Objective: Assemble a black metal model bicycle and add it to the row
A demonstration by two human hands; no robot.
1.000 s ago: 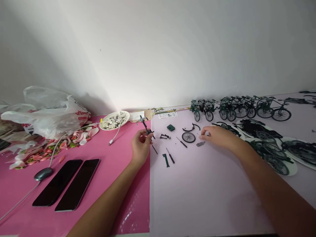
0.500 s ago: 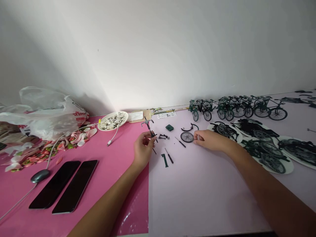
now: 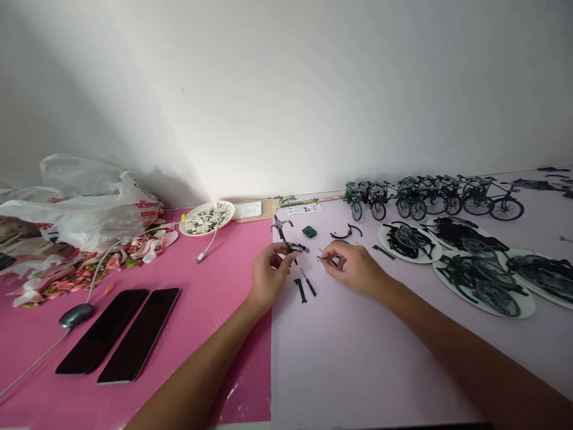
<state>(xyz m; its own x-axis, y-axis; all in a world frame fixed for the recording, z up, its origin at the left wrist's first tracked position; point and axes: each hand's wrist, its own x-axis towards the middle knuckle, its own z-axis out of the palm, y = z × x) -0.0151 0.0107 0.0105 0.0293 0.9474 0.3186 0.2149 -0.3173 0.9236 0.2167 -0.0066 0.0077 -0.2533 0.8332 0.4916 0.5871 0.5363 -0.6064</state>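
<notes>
My left hand pinches the lower end of a small dark model bicycle frame with handlebars, held upright above the seam between the pink and pale mats. My right hand is closed around a small grey metal part, a short way right of the left hand. Between and below the hands lie a green tool and a thin black screwdriver. A green block and curved black fender pieces lie just beyond.
Finished model bicycles line the wall at right, with plates of bicycle parts in front. On the pink mat: two phones, a mouse, a dish of small parts, a cable, plastic bags.
My right hand came left from beside the small wheel, carrying a small grey part toward my left hand. My left hand shifted slightly right with the frame.
</notes>
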